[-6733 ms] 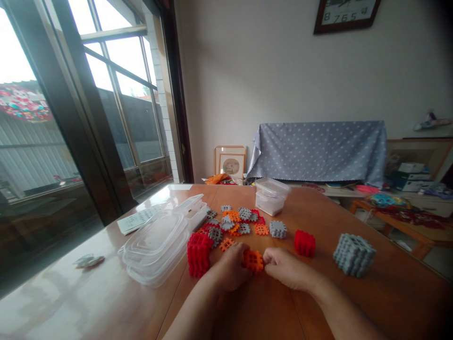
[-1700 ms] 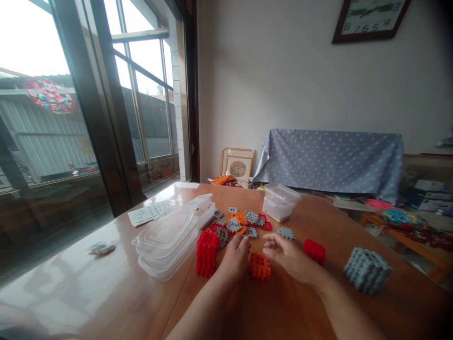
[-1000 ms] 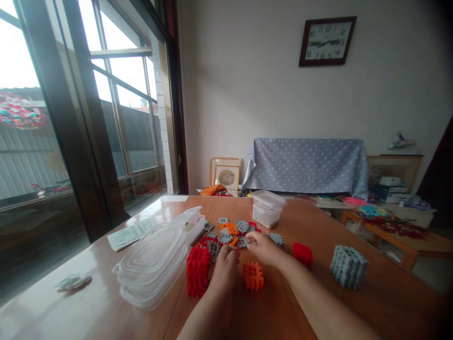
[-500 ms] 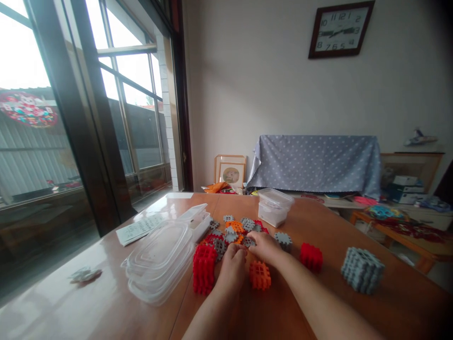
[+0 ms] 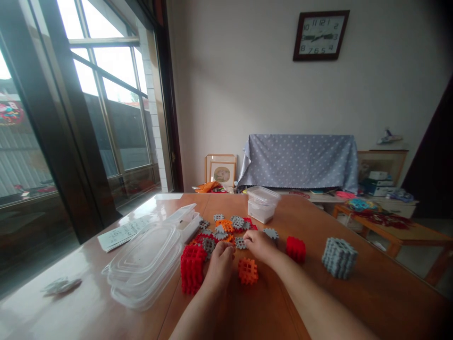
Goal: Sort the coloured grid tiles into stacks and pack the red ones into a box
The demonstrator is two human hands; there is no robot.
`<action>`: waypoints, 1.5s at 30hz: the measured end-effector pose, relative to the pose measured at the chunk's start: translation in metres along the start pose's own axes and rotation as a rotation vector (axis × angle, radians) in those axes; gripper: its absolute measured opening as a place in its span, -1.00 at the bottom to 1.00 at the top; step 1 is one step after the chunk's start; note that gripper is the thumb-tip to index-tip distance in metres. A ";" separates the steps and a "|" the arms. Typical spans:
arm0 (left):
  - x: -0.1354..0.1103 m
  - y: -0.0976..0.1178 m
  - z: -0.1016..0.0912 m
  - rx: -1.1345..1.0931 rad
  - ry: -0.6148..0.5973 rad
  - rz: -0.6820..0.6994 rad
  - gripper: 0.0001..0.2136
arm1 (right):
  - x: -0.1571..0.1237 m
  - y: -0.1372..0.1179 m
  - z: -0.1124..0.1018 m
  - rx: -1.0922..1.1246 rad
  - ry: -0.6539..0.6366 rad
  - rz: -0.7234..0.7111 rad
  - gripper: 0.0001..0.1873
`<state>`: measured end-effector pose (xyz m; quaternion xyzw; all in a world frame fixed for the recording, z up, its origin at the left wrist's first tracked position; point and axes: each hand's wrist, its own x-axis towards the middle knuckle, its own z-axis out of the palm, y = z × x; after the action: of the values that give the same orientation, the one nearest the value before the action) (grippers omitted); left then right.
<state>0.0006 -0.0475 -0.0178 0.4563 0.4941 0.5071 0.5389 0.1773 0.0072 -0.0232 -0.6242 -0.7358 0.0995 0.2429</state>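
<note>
My right hand reaches in over the table, its thumb and fingers pinched at the edge of a grey notched lattice tile. My left hand is closed, fingertips pressed together; whatever they hold is hidden. Beside it on the left stands a stack of red lattice tiles. An orange lattice stack sits between my forearms. Just beyond my hands lies a loose pile of grey, red and orange tiles. Past my right wrist are a short grey stack and a red stack.
A taller grey stack stands at the right. Clear plastic lids overlap at the left, near a white open box and papers. A lidded clear container is at the back. A small crumpled packet lies far left.
The view has turned a little to the right, so everything sits further left in the picture. My hands have drawn slightly apart, and the grey tile at my right fingertips shows more fully.
</note>
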 end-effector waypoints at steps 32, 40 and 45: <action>-0.022 0.023 0.006 -0.185 -0.143 0.091 -0.65 | -0.055 -0.032 -0.036 1.040 0.085 0.187 -0.54; -0.016 0.015 0.002 -0.311 -0.293 0.049 -0.73 | -0.091 -0.042 -0.036 0.990 0.137 0.120 -0.38; -0.019 0.017 0.004 -0.368 -0.312 0.006 -0.72 | -0.103 -0.037 -0.030 0.488 0.333 -0.001 -0.37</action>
<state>0.0028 -0.0651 0.0007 0.4246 0.3027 0.5135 0.6815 0.1706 -0.1048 -0.0050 -0.5549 -0.6404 0.1694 0.5033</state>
